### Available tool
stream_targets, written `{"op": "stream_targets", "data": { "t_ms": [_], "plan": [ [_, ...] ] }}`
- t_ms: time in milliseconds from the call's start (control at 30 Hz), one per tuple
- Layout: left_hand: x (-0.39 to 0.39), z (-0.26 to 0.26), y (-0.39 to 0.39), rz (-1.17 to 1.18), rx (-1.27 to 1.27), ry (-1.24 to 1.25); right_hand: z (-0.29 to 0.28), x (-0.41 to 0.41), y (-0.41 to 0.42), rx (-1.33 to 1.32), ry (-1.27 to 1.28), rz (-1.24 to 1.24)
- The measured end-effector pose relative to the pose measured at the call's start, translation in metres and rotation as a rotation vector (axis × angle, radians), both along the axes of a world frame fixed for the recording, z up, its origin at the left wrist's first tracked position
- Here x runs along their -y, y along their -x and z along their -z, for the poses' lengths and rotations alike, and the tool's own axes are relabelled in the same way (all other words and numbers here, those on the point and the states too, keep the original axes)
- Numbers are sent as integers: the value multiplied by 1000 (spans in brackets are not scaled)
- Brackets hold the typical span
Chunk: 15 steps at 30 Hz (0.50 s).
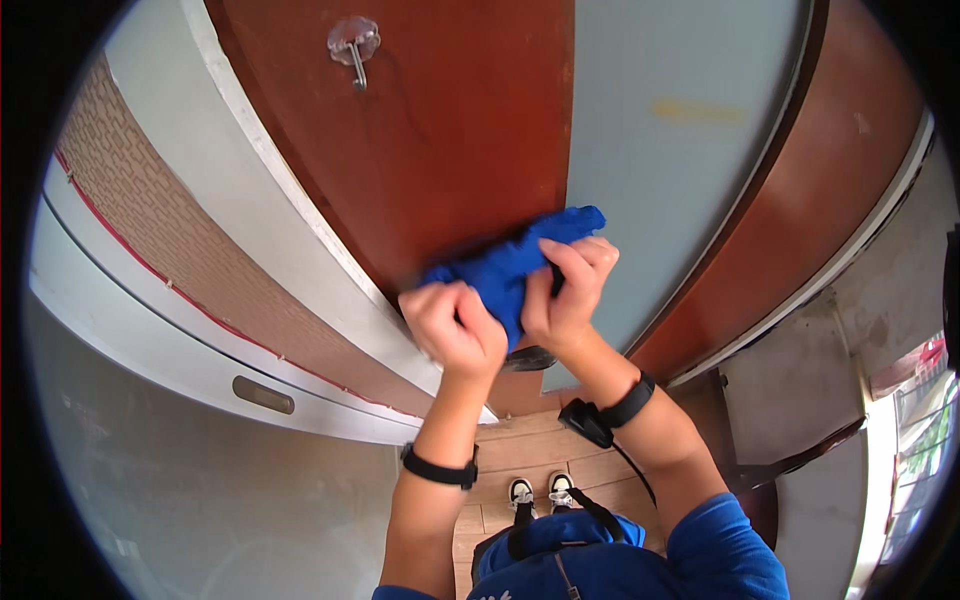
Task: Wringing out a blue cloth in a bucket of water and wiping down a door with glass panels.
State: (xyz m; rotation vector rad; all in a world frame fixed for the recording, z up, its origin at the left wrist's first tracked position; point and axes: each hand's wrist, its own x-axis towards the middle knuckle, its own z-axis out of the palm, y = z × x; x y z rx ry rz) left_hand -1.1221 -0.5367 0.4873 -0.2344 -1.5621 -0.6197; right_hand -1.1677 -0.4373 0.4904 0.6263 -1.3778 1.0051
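A crumpled blue cloth (499, 274) is stretched between both hands in front of a reddish-brown door panel (450, 135). My left hand (454, 326) has its fingers curled around the cloth's left end. At the other side my right hand (570, 289) grips the cloth, with its upper end sticking out above the fingers. Black straps circle both wrists, and a small black device sits by the right one. Whether the cloth touches the door cannot be told.
A clear adhesive hook (355, 52) is fixed high on the door. Beside it runs a grey-blue panel (667, 172) with a yellowish mark. A white sliding frame (187, 375) with a recessed handle stands at the left. Wood-look floor tiles (517, 446) lie below, under the person's shoes.
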Motion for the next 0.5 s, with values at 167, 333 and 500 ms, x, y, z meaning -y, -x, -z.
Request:
{"op": "stream_targets", "data": {
  "t_ms": [167,333,500],
  "plan": [
    [-40,-17,-69,470,-9,172,12,-1,-50,69,341,-619],
    [-44,-13,-67,415,51,-83,12,4,-72,251,380,-524],
    [-16,-24,-44,28,-117,53,-3,-5,-66,136,266,-228]
  ]
}}
